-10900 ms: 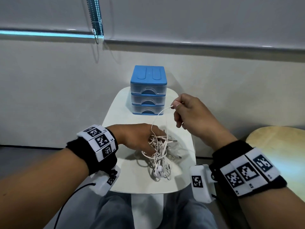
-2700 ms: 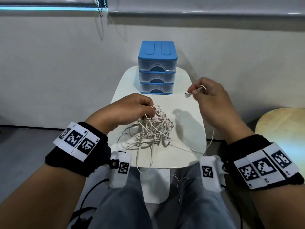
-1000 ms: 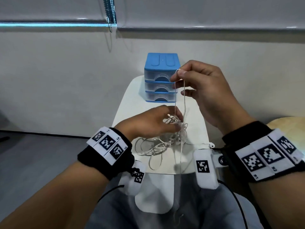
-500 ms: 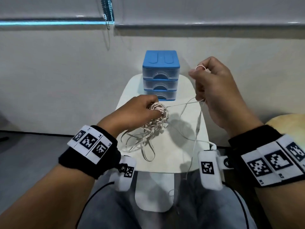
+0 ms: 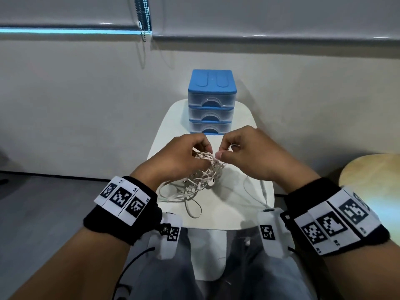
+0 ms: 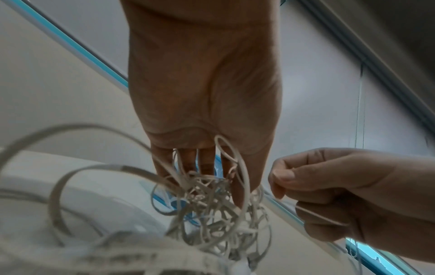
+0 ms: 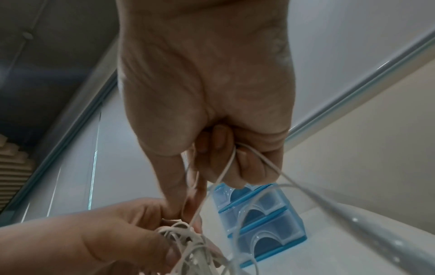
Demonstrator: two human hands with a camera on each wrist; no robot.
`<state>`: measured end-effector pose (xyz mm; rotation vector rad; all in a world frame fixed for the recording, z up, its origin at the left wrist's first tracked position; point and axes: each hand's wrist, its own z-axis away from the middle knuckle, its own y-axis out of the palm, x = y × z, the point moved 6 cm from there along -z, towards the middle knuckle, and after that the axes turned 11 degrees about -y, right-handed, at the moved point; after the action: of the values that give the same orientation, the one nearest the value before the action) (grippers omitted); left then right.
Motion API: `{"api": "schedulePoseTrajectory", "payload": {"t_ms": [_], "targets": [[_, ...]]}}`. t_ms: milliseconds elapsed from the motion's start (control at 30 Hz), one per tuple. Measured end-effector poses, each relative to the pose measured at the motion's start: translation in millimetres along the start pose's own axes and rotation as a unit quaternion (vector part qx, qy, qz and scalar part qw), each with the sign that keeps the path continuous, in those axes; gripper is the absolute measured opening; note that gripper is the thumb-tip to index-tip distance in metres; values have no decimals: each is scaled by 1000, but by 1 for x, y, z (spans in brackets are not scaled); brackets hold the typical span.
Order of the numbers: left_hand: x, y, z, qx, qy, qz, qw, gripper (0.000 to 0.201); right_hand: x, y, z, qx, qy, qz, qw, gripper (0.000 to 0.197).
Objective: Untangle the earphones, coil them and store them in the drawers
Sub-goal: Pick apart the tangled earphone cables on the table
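Observation:
A tangle of white earphone cords [image 5: 203, 174] lies on the small white table [image 5: 227, 213], partly lifted. My left hand [image 5: 184, 156] grips the top of the knot [image 6: 212, 202], fingers pushed into the loops. My right hand [image 5: 244, 152] meets it from the right and pinches one cord [image 7: 226, 171] between thumb and curled fingers; that cord trails off the table's near right edge. An earbud [image 5: 211, 182] pokes out low in the knot. The blue three-drawer unit [image 5: 211, 102] stands at the table's far end, all drawers closed [image 7: 259, 223].
A wall runs close behind the table, with a blind's bead chain [image 5: 142, 18] hanging above. A round wooden stool top [image 5: 372, 172] sits to the right. My knees [image 5: 216, 267] are under the table's near edge.
My right hand has come down from beside the drawers to the knot, meeting my left hand. The cord it had stretched up now hangs slack over the table.

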<state>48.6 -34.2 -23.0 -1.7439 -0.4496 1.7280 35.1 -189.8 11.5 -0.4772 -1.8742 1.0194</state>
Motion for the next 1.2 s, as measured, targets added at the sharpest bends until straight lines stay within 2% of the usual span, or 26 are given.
{"api": "schedulePoseTrajectory", "payload": {"t_ms": [100, 267, 400, 533, 633, 767, 867, 1000, 1100, 1200], "targets": [[4, 1, -2, -6, 0, -9, 1000, 14, -4, 9, 5, 39, 12, 11, 999, 19], [3, -1, -2, -19, 12, 2, 1000, 16, -10, 8, 6, 6, 15, 75, 997, 11], [-2, -2, 0, -43, 57, -38, 997, 28, -5, 5, 3, -5, 2, 51, 999, 13], [-5, -2, -2, -86, 80, -125, 985, 27, -10, 2, 0, -57, 20, 27, 998, 18], [-4, 0, -3, -98, 91, -136, 982, 29, -16, -3, -1, -133, 30, 12, 991, 18], [-15, 1, 0, -113, 182, -149, 965, 29, -19, -12, -1, -203, 16, -13, 979, 15], [-29, 2, 6, -82, 230, -139, 960, 39, -19, -16, -1, -232, 10, -18, 972, 14], [-36, 5, 4, -20, 176, -67, 982, 20, -26, -15, -1, -234, 30, -111, 965, 14], [-36, 15, 4, 25, 117, -45, 992, 28, -33, -9, -1, -226, 71, -207, 949, 15], [-34, 24, 0, 10, 83, -76, 994, 42, -33, -7, 0, -214, 108, -280, 930, 17]]}}
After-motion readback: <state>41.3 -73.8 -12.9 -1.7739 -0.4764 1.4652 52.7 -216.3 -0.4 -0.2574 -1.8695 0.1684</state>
